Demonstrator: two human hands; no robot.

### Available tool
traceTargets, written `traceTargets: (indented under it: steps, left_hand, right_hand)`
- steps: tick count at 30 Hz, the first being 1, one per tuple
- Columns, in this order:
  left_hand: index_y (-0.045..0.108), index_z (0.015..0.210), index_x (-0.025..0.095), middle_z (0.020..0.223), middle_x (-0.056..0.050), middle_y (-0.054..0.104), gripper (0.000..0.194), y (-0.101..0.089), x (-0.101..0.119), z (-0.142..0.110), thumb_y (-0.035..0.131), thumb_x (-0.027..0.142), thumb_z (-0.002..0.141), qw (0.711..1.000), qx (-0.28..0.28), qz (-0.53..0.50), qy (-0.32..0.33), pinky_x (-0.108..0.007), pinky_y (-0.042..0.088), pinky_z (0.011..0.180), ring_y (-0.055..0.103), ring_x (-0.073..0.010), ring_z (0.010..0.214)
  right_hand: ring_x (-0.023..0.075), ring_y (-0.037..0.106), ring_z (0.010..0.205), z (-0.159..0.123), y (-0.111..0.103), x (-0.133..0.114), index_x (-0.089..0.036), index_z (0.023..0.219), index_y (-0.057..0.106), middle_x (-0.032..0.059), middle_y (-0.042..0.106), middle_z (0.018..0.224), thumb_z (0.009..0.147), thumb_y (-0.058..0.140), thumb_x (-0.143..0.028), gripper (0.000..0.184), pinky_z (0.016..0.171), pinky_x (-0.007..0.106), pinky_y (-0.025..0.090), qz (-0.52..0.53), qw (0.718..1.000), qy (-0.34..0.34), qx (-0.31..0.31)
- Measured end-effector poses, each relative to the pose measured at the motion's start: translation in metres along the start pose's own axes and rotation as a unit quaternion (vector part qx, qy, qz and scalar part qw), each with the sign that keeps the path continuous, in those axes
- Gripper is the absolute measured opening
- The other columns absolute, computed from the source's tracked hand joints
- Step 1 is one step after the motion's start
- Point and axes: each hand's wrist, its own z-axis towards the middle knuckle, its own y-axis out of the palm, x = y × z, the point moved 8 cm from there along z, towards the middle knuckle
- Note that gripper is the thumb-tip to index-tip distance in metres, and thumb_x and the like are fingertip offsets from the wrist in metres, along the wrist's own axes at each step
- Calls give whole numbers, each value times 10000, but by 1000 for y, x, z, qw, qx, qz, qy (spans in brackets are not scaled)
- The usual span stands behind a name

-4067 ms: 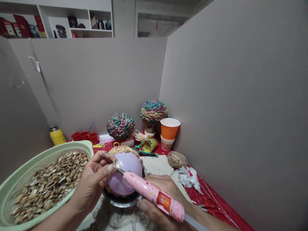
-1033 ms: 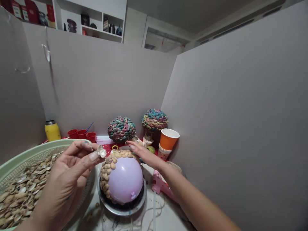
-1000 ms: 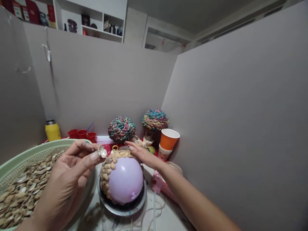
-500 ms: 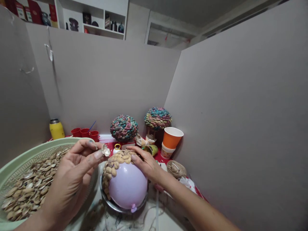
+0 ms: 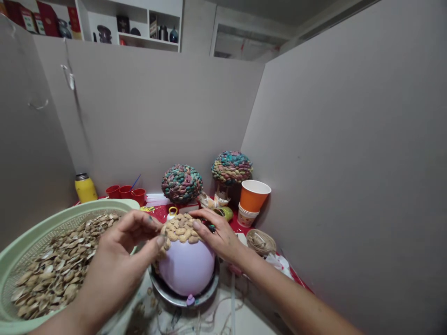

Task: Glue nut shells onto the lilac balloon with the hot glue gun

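A lilac balloon, its top and left side covered with peanut shells, rests in a metal bowl. My left hand is closed in a pinch at the left edge of the shell layer, pressing a peanut shell that its fingers mostly hide. Over the upper right of the balloon curves my right hand, its thumb and fingers gripping the shell-covered part. The balloon's knot points toward me. Under my right forearm a bit of the pink glue gun shows, with a glue stick sticking out.
A green colander full of peanut shells stands at left. Behind are a yellow bottle, red cups, two coloured shell-covered balls and an orange paper cup. Twine lies at right. Grey panels enclose the table.
My right hand has put down the glue gun and taken hold of the balloon, which has turned with its knot lower. My left hand has brought the peanut shell right to the balloon.
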Motion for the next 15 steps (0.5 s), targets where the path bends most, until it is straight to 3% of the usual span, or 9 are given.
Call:
traceTargets:
  steps: [5, 9, 15]
  left_hand:
    - [624, 811, 230, 771, -18, 681, 77, 18, 13, -13, 682, 184, 788, 965, -37, 206, 161, -256, 500, 695, 654, -187, 721]
    - [574, 870, 228, 806, -23, 678, 124, 33, 15, -21, 613, 121, 820, 923, -73, 274, 260, -264, 484, 667, 641, -185, 718]
    - [497, 921, 214, 833, -43, 655, 131, 47, 8, -26, 520, 96, 870, 875, -112, 358, 307, -308, 489, 668, 619, -208, 750]
  right_hand:
    - [234, 608, 1035, -2, -1, 0, -178, 1112, 642, 101, 662, 1108, 929, 514, -403, 317, 921, 364, 456, 8, 1000, 4, 9]
    - [236, 610, 1030, -3, -1, -1, -187, 1094, 645, 102, 662, 1096, 923, 515, -407, 307, 909, 367, 464, 13, 1000, 3, 12]
    - [242, 610, 1039, -3, -2, -4, -192, 1100, 646, 100, 664, 1103, 920, 520, -399, 302, 915, 374, 469, 18, 1000, 0, 13]
